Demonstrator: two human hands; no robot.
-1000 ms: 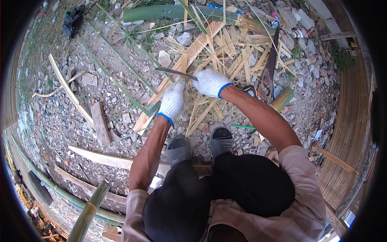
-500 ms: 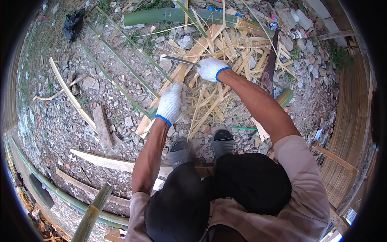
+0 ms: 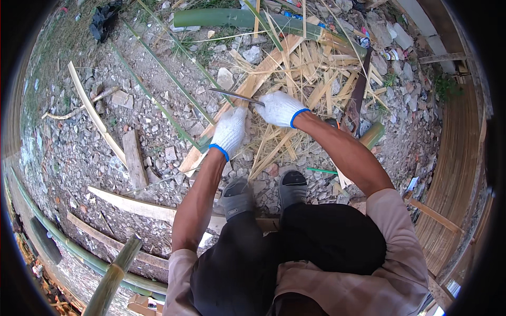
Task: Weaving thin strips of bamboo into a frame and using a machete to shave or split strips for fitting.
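My left hand (image 3: 230, 129), in a white knitted glove with a blue cuff, is closed around the near end of a thin green bamboo strip (image 3: 196, 63). The strip slants away to the far left. In my right hand (image 3: 279, 109), gloved the same way, is a knife (image 3: 232, 96) with its blade pointing left. That blade lies across the strip just beyond my left fingers; whether it touches is unclear. Under my hands a long pale wooden plank (image 3: 258, 76) rests on the ground. Two more green strips (image 3: 167, 73) lie to the left, their near ends by my left hand.
Pale split pieces and shavings (image 3: 311, 73) are heaped beyond my right hand. A thick green bamboo pole (image 3: 226, 18) lies across the far side. Rubble covers the ground. A dark, long flat object (image 3: 360, 79) lies at right, near a bamboo stub (image 3: 372, 135). My sandalled feet (image 3: 292, 187) are close by.
My right hand has drawn the knife nearer to my left hand, and the blade has come down the strip. The left hand keeps its grip. The whole view has shifted slightly.
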